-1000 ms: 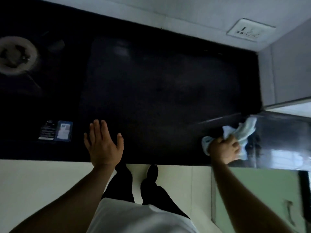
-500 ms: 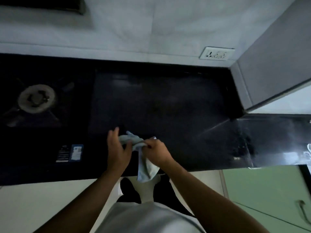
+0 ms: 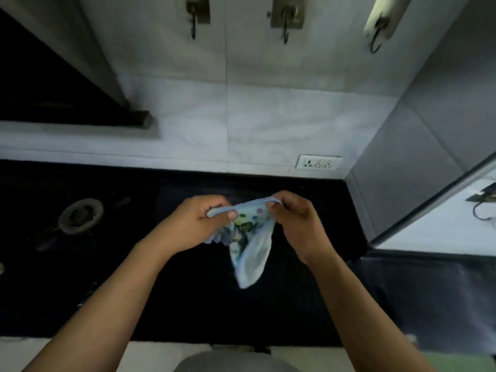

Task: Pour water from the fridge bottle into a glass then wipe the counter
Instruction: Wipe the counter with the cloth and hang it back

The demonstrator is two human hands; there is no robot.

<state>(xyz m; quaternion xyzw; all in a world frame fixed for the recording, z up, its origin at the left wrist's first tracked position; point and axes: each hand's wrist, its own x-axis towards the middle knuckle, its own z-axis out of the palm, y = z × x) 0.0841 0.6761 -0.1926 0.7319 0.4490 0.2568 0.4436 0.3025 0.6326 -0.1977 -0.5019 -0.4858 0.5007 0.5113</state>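
While both arms reach out over the black counter (image 3: 281,312), the cloth (image 3: 248,237) is held up in the air between the two hands, clear of the surface as far as I can see. It's a small pale blue rag with a colourful flowery print on the side facing the camera. The left hand (image 3: 197,224) has one top corner pinched between thumb and curled fingers, with a bunched bit of fabric tucked under the palm. The right hand (image 3: 291,218) pinches the other top corner the same way, fingers pressed together on the hem. So the top edge runs fairly taut from hand to hand, and the rest droops down in a loose pointed fold, with the tip hanging toward the near side.

Counter itself is dark and glossy, pretty hard to read in this light. Over on the left there's a round stove burner (image 3: 80,216) set into it, well apart from the hands. At the far edge the counter meets a light tiled wall (image 3: 241,124), and there's a white socket plate (image 3: 318,162) low on that wall to the right of the hands. Higher up on the wall are three metal hooks (image 3: 286,22) in a row. A grey panel (image 3: 418,157) closes off the right side, and the counter carries on past it to the right, with a bright reflection there. No bottle or glass in view from this angle.
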